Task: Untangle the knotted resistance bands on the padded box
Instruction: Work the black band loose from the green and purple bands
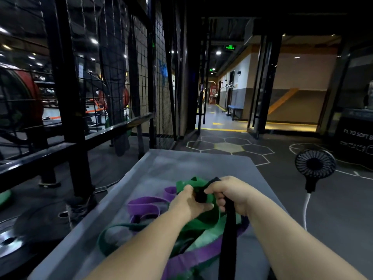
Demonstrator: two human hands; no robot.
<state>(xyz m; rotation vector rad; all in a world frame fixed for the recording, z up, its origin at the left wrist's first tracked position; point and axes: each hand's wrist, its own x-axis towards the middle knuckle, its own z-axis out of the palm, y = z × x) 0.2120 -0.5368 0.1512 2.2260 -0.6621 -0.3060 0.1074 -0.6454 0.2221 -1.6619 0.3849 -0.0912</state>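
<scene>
Three bands at least, green [210, 233], purple [145, 207], black [229, 235], one padded box [181, 164], one fan [314, 163]

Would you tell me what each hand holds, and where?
Right hand grips the black band just below the knot; left hand pinches the knot itself.

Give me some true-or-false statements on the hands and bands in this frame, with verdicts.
1. The right hand grips the black band. True.
2. The left hand hangs idle. False: it grips the green band at the knot.
3. The bands lie on the floor. False: they lie on the grey padded box.
4. A purple band is in the tangle. True.
5. A fan stands on the floor. True.
</scene>
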